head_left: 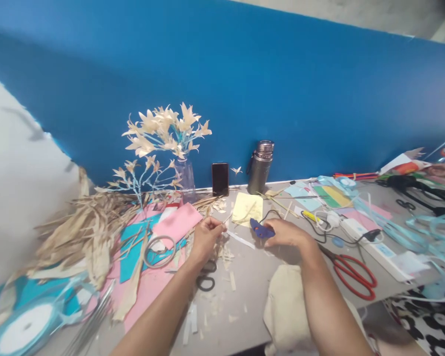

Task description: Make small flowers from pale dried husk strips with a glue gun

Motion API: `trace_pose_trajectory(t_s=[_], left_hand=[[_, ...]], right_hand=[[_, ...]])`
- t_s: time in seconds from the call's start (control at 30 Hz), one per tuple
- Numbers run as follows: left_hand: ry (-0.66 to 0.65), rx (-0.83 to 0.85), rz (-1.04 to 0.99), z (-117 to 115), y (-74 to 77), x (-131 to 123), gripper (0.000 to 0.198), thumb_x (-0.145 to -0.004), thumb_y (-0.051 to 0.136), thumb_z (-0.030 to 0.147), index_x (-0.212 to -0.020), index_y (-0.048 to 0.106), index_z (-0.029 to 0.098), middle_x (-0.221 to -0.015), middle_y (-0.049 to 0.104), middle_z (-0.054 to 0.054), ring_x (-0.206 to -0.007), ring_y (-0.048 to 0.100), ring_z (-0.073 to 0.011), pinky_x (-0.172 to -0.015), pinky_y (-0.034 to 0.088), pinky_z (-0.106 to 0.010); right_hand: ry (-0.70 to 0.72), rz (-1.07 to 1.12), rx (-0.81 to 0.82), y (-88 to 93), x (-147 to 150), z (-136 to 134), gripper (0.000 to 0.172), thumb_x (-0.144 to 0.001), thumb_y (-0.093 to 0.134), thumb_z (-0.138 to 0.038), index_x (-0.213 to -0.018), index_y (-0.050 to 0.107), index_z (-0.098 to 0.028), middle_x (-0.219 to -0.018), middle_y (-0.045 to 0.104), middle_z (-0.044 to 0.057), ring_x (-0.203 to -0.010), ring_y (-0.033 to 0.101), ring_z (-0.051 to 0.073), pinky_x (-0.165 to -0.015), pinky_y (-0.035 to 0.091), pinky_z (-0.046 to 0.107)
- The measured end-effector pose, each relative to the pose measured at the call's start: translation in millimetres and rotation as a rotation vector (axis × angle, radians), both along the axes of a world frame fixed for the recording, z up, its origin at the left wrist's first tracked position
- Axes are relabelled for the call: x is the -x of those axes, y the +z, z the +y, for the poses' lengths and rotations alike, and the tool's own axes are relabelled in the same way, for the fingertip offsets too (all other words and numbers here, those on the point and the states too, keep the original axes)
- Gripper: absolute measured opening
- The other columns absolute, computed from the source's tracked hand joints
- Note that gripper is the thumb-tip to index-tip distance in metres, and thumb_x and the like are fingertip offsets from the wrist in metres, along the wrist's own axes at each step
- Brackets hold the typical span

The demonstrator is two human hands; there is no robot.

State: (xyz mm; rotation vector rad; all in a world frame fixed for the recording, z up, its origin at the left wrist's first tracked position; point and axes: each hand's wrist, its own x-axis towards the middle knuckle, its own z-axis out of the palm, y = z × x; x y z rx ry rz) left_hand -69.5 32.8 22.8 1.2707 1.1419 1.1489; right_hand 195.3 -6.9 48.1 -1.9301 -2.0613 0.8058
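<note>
over the worktop, its end pinched by the left hand's fingers, the white strip should be light and crease easily — best held by that tip — as the right hand's fingers clasp a seemingly firmer blue tool.

"What kind of place is this?"

"A craft workspace, judging by the counter: dried husks heaped on one side, pink paper, a spool of pale blue ribbon, a bundle of thin wires."

"Couldn't it be an office?"

"The tools say otherwise. There are red-handled scissors, a blue glue gun and a power strip, with trimmings scattered between."

"And those pale flowers in the vase?"

"They look handmade, in much the same tan as the husks. Whether this corner, backed by a blue wall, belongs to a home or a workshop, I can't tell."
</note>
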Motion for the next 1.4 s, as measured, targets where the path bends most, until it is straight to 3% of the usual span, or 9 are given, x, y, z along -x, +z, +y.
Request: trace_pose_trajectory(t_s=[0.2, 0.3, 0.47, 0.63, 0.77, 0.93, 1.07, 1.17, 1.4], left_hand=[[-0.006, -0.005, 0.018, -3, 2.1, -1, 0.011, -0.068, 0.07, 0.023, -0.064, 0.062, 0.017, -0.058, 0.066, -0.001, -0.05, 0.053, -0.0113, -0.051, 0.039, -0.022], [-0.049, 0.02, 0.046, -3, -1.3, -4, 0.012, -0.067, 0.07, 0.023, -0.062, 0.06, 0.017, -0.054, 0.065, 0.0, -0.047, 0.052, -0.011, -0.049, 0.038, -0.022], [-0.238, 0.049, 0.123, -7, -9.2, -7, 0.011, -0.062, 0.068, 0.019, -0.058, 0.058, 0.019, -0.048, 0.058, 0.003, -0.043, 0.049, -0.011, -0.045, 0.034, -0.021], [-0.254, -0.005, 0.194, -9, -12.4, -8, 0.011, -0.064, 0.068, 0.018, -0.059, 0.059, 0.018, -0.05, 0.058, 0.003, -0.046, 0.048, -0.0104, -0.046, 0.032, -0.021], [-0.207, -0.006, 0.112, -8, -10.5, -9, 0.013, -0.066, 0.069, 0.022, -0.061, 0.058, 0.018, -0.051, 0.058, 0.003, -0.046, 0.047, -0.0101, -0.046, 0.033, -0.021], [-0.226, 0.039, 0.02, -11, -9.9, -10, 0.017, -0.066, 0.072, 0.026, -0.062, 0.058, 0.018, -0.049, 0.054, 0.004, -0.044, 0.046, -0.0093, -0.045, 0.033, -0.02], [-0.448, 0.039, 0.053, -22, -7.9, -15, 0.013, -0.065, 0.073, 0.023, -0.064, 0.061, 0.017, -0.058, 0.061, 0.001, -0.051, 0.051, -0.0106, -0.049, 0.037, -0.021], [-0.533, 0.041, 0.085, -30, -4.4, -20, 0.01, -0.066, 0.07, 0.022, -0.065, 0.061, 0.018, -0.056, 0.056, 0.003, -0.049, 0.045, -0.0096, -0.047, 0.033, -0.021], [-0.448, 0.042, 0.129, -30, -2.8, -20, 0.01, -0.069, 0.067, 0.024, -0.068, 0.059, 0.018, -0.056, 0.056, 0.003, -0.05, 0.047, -0.0106, -0.049, 0.034, -0.022]], right_hand=[[0.007, -0.015, 0.005, -5.6, 7, 4, 0.03, -0.056, 0.083, -0.025, -0.085, 0.072, -0.021, -0.078, 0.069, -0.001, -0.065, 0.057, 0.015, -0.057, 0.035, 0.023], [-0.12, -0.064, -0.063, -1.5, 6, 3, 0.008, -0.072, 0.071, -0.026, -0.078, 0.073, -0.022, -0.073, 0.07, 0.0, -0.066, 0.059, 0.015, -0.058, 0.035, 0.023], [-0.384, -0.179, -0.152, 4.8, -10, 8, 0.018, -0.082, 0.055, -0.023, -0.074, 0.071, -0.02, -0.073, 0.071, 0.006, -0.07, 0.062, 0.019, -0.06, 0.034, 0.026], [-0.472, -0.162, -0.144, 14.2, -30, 48, 0.013, -0.077, 0.061, -0.02, -0.072, 0.072, -0.017, -0.075, 0.073, 0.012, -0.072, 0.065, 0.023, -0.062, 0.038, 0.028], [-0.424, -0.018, -0.195, 21.5, -26, 79, 0.012, -0.075, 0.064, -0.018, -0.065, 0.07, -0.017, -0.069, 0.073, 0.009, -0.066, 0.065, 0.02, -0.061, 0.041, 0.026], [-0.372, 0.247, -0.327, 4.6, -10, 72, 0.024, -0.087, 0.052, -0.029, -0.08, 0.071, -0.017, -0.079, 0.075, 0.006, -0.057, 0.062, 0.013, -0.056, 0.044, 0.022], [-0.465, 0.331, -0.403, -18.5, -20, 61, 0.024, -0.085, 0.053, -0.03, -0.074, 0.068, -0.015, -0.072, 0.073, 0.006, -0.055, 0.06, 0.014, -0.057, 0.044, 0.024], [-0.521, 0.377, -0.433, -30.3, -30, 61, 0.023, -0.082, 0.055, -0.032, -0.073, 0.067, -0.015, -0.068, 0.071, 0.005, -0.054, 0.06, 0.015, -0.056, 0.044, 0.025], [-0.628, 0.499, -0.544, -30.6, -36, 67, 0.036, -0.082, 0.054, -0.047, -0.083, 0.068, -0.014, -0.071, 0.072, 0.007, -0.053, 0.056, 0.014, -0.053, 0.043, 0.025]])
